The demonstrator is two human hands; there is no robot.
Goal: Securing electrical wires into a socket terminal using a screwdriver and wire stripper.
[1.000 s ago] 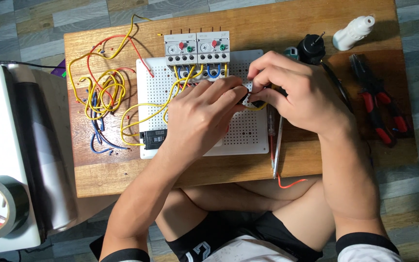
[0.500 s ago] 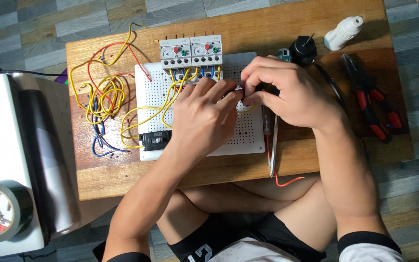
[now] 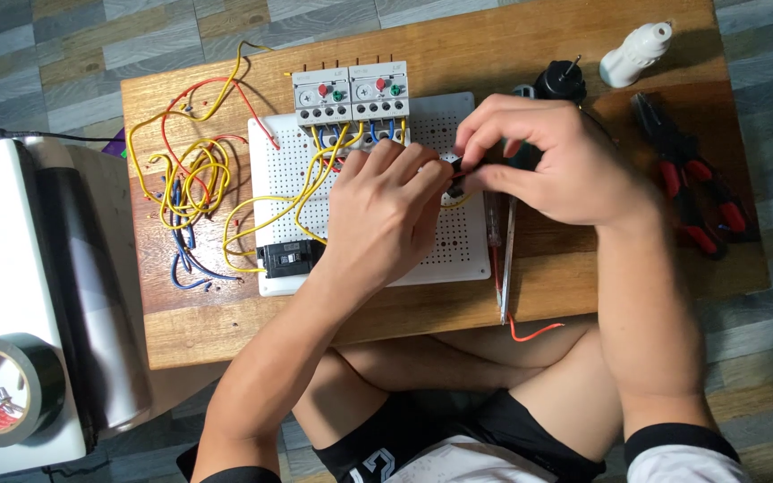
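Both hands are bunched up over the middle of the white pegboard (image 3: 467, 241). My right hand (image 3: 552, 165) has its grip pinched tight around a small dark part (image 3: 454, 166), fingertips pressed together on it. The left hand (image 3: 385, 210) lies over the board with fingers curled in, its tips meeting the right's at that same part; can't tell if it's actually gripping it or just steadying.

Just behind the hands, two grey relays (image 3: 351, 97) sit at the board's top edge with yellow wires (image 3: 185, 179) looping off to the left, and a black breaker (image 3: 290, 258) sits at the lower left corner.

The wooden surface (image 3: 225, 331) also has red-handled pliers (image 3: 695, 192) on the right, plus a white bottle (image 3: 634, 52). Tape roll (image 3: 6, 387) sits far left; grey plank floor all round.
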